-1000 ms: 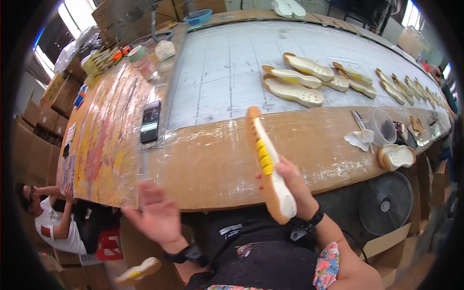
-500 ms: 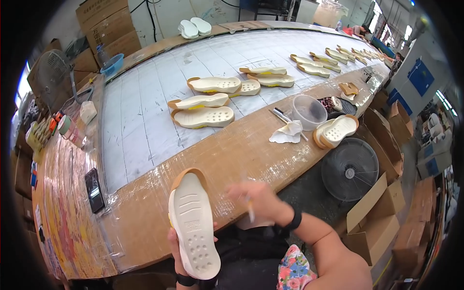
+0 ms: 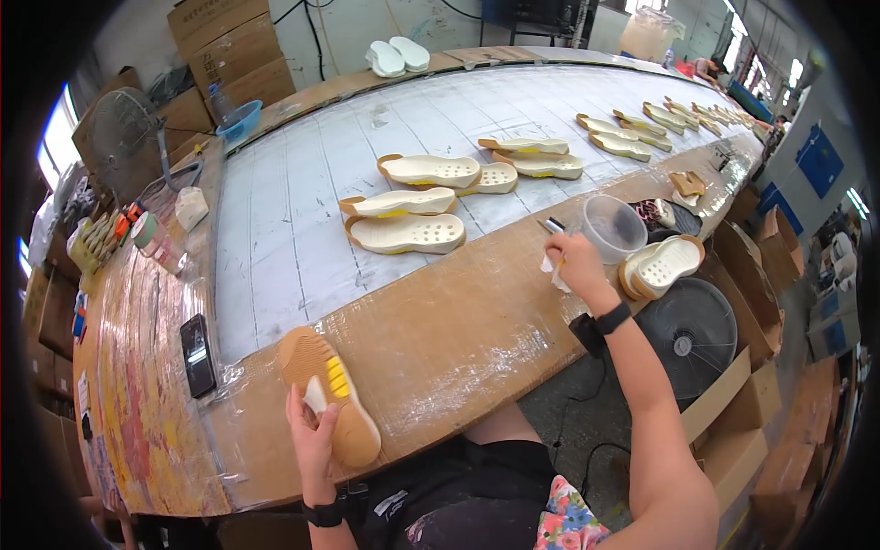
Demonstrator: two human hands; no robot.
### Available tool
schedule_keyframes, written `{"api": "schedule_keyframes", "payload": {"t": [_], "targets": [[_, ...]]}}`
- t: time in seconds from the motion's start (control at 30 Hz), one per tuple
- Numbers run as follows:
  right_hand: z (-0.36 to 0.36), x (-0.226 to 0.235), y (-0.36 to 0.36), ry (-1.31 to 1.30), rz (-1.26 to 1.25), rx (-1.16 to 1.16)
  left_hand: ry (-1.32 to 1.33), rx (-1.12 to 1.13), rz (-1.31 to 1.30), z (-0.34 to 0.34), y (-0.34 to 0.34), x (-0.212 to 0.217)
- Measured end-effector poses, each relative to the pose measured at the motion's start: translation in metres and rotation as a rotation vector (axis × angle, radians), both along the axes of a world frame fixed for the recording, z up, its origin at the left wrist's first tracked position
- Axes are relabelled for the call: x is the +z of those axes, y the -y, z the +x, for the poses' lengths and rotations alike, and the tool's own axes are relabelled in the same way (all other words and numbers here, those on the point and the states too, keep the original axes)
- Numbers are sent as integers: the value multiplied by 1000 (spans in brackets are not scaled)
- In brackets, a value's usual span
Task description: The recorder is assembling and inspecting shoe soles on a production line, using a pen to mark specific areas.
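Near the table's front edge my left hand (image 3: 313, 435) grips a shoe sole (image 3: 353, 426). Its tan underside faces up, with a yellow ribbed patch and a white patch in the middle. My right hand (image 3: 579, 268) has reached out to the right side of the table. Its fingers are closed on a crumpled white cloth (image 3: 555, 272), mostly covered by the hand. Just beyond the fingertips lies a pen (image 3: 553, 225). A clear plastic tub (image 3: 614, 229) stands right beside that hand. A pair of cream soles (image 3: 667, 266) rests at the table edge close to my right wrist.
Cream soles with tan edges (image 3: 408, 234) stand in a long row across the white tabletop (image 3: 284, 257). A phone (image 3: 197, 356) lies at the left. A round fan (image 3: 686, 341) and open cardboard boxes (image 3: 733, 449) are below the right edge. A person works far off.
My right hand has moved from in front of me out to the white cloth. The left hand has turned the sole over, from cream inside up to tan underside up, and lowered it toward the table.
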State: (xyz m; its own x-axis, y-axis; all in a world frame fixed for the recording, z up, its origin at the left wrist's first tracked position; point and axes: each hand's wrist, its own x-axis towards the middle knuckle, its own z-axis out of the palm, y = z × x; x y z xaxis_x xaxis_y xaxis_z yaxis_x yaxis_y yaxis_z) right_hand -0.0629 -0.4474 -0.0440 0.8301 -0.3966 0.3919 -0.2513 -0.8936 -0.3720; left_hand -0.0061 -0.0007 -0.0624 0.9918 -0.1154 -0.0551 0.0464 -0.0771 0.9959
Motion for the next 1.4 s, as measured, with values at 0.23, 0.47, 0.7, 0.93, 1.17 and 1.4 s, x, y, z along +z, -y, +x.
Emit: {"api": "schedule_keyframes", "payload": {"t": [0.23,0.47,0.7,0.93,1.17,1.4], "targets": [[-7,59,-80,527,584,228,459,-133,204,-39,47,64],[-28,62,-182,445,844,375,416,-289,-106,-72,124,98],[-45,52,-209,405,1256,515,-125,-235,-561,-68,108,74],[-50,46,-209,524,725,529,-143,-193,-625,-68,103,75],[-55,43,-206,526,584,515,112,-61,-479,-72,94,74],[-65,40,-217,367,1056,481,332,-240,-174,-90,105,59]]}}
